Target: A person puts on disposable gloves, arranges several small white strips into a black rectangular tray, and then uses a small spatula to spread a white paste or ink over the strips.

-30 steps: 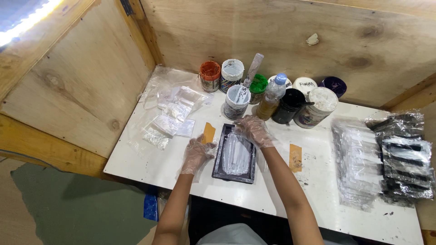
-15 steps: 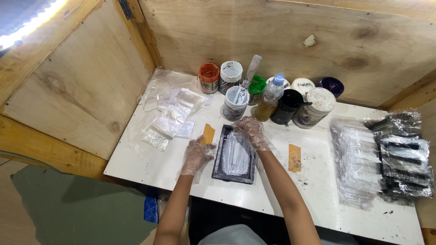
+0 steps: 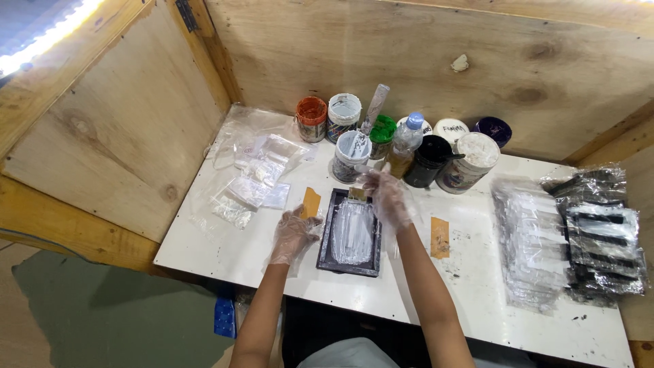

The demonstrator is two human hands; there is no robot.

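Note:
A dark rectangular tray lies on the white table, its inside smeared with white paste. My left hand, in a clear glove, grips the tray's left edge beside a small orange card. At the tray's far end, my gloved right hand is closed on a small tan scraper that touches the paste. Just beyond stands an open white jar with a long brush handle sticking out of it.
Several paint jars and a small bottle line the back of the table. Clear plastic bags lie at the left, stacks of bagged dark items at the right. A second orange card lies right of my arm. Plywood walls enclose the table.
My right hand has shifted slightly back and forth along the tray's far end with the scraper. My left hand has stayed on the tray's left edge.

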